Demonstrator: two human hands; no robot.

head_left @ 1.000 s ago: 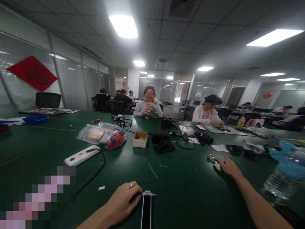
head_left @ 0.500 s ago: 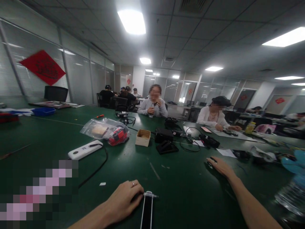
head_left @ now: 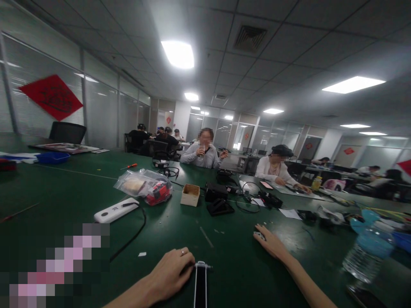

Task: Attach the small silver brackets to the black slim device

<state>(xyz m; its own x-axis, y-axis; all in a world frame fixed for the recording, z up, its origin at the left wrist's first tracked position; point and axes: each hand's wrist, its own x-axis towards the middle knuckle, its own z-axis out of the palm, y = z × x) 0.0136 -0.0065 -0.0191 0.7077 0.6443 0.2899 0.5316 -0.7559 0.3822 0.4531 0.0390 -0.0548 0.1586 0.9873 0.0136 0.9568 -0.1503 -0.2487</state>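
My left hand, a ring on one finger, rests on the green table with its fingers curled closed. Its fingertips are at the far end of a long black strip with white edges, which has a small crosspiece on top; the exact grip is partly hidden. Farther right, my right hand is low over the table. Its fingers are closed on a small grey piece with dark spots, mostly covered. A tiny pale ring lies just beyond those fingers.
Ahead stand a small open box, a clear bag with red items and a white power strip. Black devices and cables lie beyond. A water bottle stands at right. Two people sit across the table.
My right hand has moved left, closer to my left hand, with a small piece under its fingers. My left hand stays by the strip. The person opposite has raised a cup to drink.
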